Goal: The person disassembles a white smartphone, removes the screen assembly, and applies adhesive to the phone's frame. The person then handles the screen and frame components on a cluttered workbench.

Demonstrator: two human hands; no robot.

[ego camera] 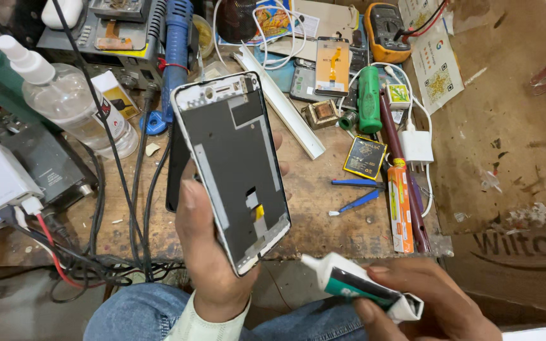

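Head view: two hands over a cluttered wooden workbench (323, 208).
Phone frame (234, 170): one, centre of the frame; dark inner plate, white rim, small yellow tab near its lower end, tilted with its top toward the upper left.
Left hand (213, 252): wrapped around the phone frame's lower half, thumb on its left edge.
Right hand (424, 297): lower right, fingers pinching one white-and-green glue tube (355, 281), nozzle pointing at the frame's bottom corner.
Bench count: one clear spray bottle (64, 95), one yellow multimeter (383, 25), one green screwdriver handle (369, 98), one orange tube (399, 205).
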